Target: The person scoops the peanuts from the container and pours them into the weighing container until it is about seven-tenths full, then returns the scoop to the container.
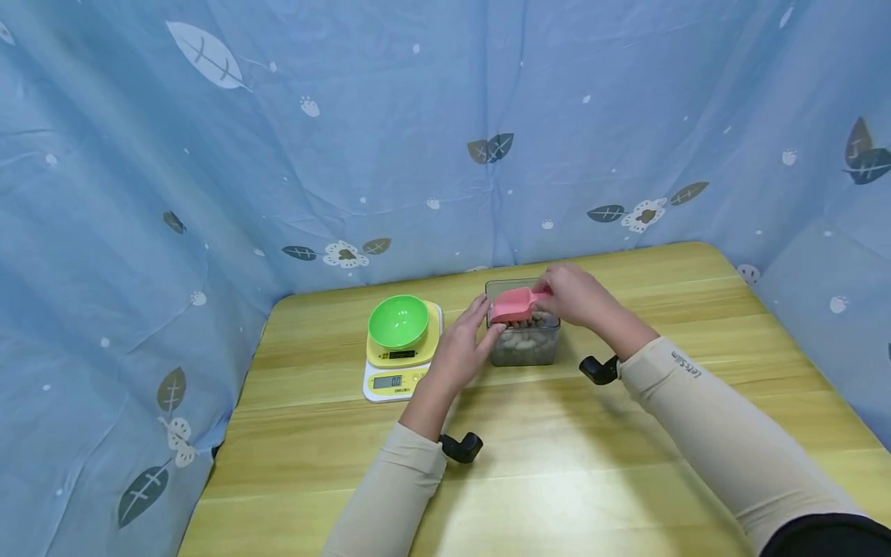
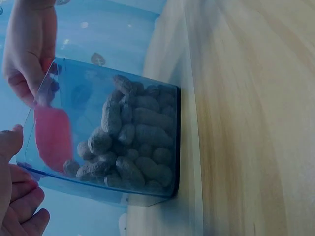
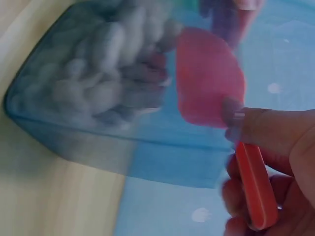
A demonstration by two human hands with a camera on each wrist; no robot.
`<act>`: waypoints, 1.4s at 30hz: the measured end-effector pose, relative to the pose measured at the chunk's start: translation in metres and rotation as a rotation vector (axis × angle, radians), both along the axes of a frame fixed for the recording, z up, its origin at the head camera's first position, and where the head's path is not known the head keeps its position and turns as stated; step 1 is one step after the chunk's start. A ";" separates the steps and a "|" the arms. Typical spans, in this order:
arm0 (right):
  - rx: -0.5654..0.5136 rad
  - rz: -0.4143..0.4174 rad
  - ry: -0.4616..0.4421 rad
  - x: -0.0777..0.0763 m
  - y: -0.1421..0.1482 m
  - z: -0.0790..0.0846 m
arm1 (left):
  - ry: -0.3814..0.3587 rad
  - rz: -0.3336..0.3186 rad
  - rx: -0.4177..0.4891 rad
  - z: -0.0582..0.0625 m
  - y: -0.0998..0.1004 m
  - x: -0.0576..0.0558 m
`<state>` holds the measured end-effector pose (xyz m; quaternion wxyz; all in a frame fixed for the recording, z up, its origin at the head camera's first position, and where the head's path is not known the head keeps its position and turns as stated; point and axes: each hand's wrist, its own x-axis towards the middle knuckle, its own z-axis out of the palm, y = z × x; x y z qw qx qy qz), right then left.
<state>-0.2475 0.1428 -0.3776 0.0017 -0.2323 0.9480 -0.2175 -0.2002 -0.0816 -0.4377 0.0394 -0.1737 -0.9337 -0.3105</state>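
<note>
A pink scoop is tilted inside the clear plastic box, its blade just above the peanuts. My right hand grips its handle over the box's right side, thumb laid toward the blade. At the opposite side, my left hand rests against the rim, fingers extended along the wall and thumb near the front corner. Peanuts in their shells fill the lower part of the box. The scoop's blade shows through the wall in the left wrist view, with peanuts right at its edge.
Left of the box stands a yellow and white kitchen scale bearing a green bowl; its display reads 0.0. The wooden table backs onto a blue patterned curtain. Black wrist-worn cameras stick out beside both wrists.
</note>
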 end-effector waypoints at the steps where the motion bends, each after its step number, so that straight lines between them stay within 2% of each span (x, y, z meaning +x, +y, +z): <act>1: 0.001 -0.006 -0.013 0.000 0.001 0.004 | 0.003 -0.004 0.000 0.000 0.000 -0.001; 4: 0.059 0.004 0.026 0.003 0.002 0.021 | 0.007 -0.014 0.002 0.000 -0.001 -0.002; 7: 0.174 0.044 0.157 0.008 0.001 0.036 | 0.015 -0.012 0.002 -0.001 -0.003 -0.004; 9: 0.252 0.090 0.262 0.011 -0.002 0.040 | 0.019 -0.005 -0.003 0.000 -0.004 -0.004; 12: 0.348 0.150 0.373 0.014 -0.010 0.035 | 0.032 -0.003 -0.003 0.000 -0.003 -0.004; 15: 0.444 0.205 0.413 0.012 -0.017 0.020 | 0.045 -0.016 -0.011 0.000 -0.001 -0.003; 19: 0.473 0.220 0.324 0.006 -0.018 0.006 | 0.047 -0.020 -0.014 0.002 0.003 -0.001; 24: 0.409 0.203 0.205 0.001 -0.005 0.009 | 0.041 -0.001 -0.010 0.004 0.006 0.000; 29: 0.320 0.200 0.151 0.000 0.002 0.011 | 0.046 -0.006 -0.011 0.002 0.006 0.000; 32: 0.260 0.204 0.127 -0.001 -0.001 0.005 | 0.036 -0.005 0.001 0.000 0.006 0.000; 38: 0.222 0.210 0.127 -0.003 -0.006 -0.010 | 0.010 0.020 0.009 -0.001 0.004 0.001; 42: 0.192 0.194 0.054 -0.003 -0.003 -0.008 | 0.011 0.017 0.009 -0.001 0.004 0.000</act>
